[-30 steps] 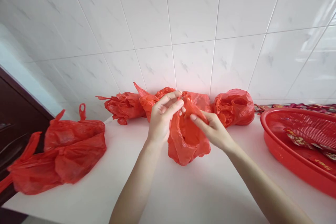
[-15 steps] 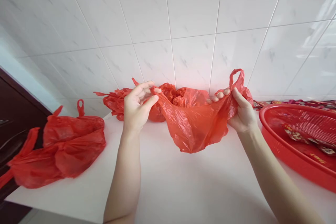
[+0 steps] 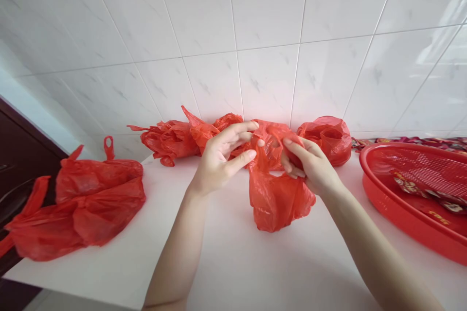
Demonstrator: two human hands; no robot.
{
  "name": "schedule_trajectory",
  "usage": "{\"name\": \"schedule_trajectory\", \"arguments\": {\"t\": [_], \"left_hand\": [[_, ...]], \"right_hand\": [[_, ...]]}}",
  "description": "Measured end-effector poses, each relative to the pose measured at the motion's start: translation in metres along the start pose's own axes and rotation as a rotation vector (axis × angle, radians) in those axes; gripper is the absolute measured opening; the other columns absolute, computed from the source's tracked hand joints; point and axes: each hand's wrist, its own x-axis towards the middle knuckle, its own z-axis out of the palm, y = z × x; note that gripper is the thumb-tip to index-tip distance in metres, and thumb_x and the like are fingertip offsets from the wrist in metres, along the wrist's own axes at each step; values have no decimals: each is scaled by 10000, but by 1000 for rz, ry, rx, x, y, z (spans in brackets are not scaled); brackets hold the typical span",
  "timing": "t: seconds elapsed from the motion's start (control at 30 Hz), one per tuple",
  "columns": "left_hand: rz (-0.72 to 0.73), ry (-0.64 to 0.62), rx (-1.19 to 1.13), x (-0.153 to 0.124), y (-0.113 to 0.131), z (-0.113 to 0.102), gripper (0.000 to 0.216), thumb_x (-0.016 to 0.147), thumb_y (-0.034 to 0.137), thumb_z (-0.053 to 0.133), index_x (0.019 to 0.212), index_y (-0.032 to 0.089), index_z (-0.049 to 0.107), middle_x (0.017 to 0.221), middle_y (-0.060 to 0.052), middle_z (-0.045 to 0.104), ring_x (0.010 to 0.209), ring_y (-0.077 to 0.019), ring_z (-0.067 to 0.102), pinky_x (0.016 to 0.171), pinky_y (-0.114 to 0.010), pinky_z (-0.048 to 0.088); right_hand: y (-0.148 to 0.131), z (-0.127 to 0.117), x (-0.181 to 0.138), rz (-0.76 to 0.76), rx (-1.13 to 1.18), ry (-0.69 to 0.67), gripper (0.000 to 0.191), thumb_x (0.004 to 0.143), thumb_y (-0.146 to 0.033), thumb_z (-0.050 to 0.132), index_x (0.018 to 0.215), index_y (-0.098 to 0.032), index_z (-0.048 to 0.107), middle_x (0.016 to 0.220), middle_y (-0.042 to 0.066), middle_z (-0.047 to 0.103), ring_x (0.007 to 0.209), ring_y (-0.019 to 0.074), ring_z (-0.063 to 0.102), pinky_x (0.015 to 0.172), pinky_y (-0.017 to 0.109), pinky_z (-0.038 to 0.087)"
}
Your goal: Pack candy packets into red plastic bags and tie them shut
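A small red plastic bag [image 3: 277, 197] hangs just above the white counter [image 3: 255, 262] between my two hands. My left hand [image 3: 219, 160] pinches the bag's top at its left side with thumb and fingers. My right hand [image 3: 310, 167] grips the gathered top on the right. The two hands are close together and the bag's handles are bunched between them. The bag's lower part bulges below my fingers.
A heap of red bags [image 3: 83, 204] lies at the counter's left edge. More red bags [image 3: 171, 138] and a rounded one [image 3: 326, 138] line the tiled wall. A red mesh basket [image 3: 419, 189] holding wrapped packets stands at the right. A dark cabinet [image 3: 14, 155] is at the left.
A second ago my hands were close on the bag. Half a second ago they pulled its top wide apart. Now they have come back together, bunching the handles.
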Motion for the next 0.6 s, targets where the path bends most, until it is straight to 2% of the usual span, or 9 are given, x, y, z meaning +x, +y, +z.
{"name": "schedule_trajectory", "arguments": {"t": [0.1,0.3,0.43,0.6], "left_hand": [[19,-65,-32,-3,-1,4,390,834,159,744,1209,256,705,986,-55,767,1023,-229,726,931,-374,586],[87,-103,-40,-6,-2,8,398,870,125,702,1237,277,689,974,-40,764,1031,-209,715,956,-360,566],[94,-69,31,-6,-5,14,372,864,115,692,1207,256,701,988,-49,755,995,-210,714,929,-359,580],[103,-57,96,-6,-11,22,323,867,76,635,1124,250,725,1055,-41,735,969,-183,705,940,-341,570]], "right_hand": [[0,10,-6,-20,-132,-28,313,951,-473,595,783,-238,475,526,-70,521,417,72,306,414,235,213],[0,17,-10,-63,-296,-40,194,985,-341,517,830,-225,535,539,-76,478,456,79,361,444,232,267],[2,15,-11,-36,-326,-132,106,914,-210,505,851,-215,590,559,-66,509,485,88,398,460,234,280],[-2,11,-12,38,-238,-275,147,811,-145,527,676,-197,556,605,-43,572,456,56,318,433,240,226]]}}
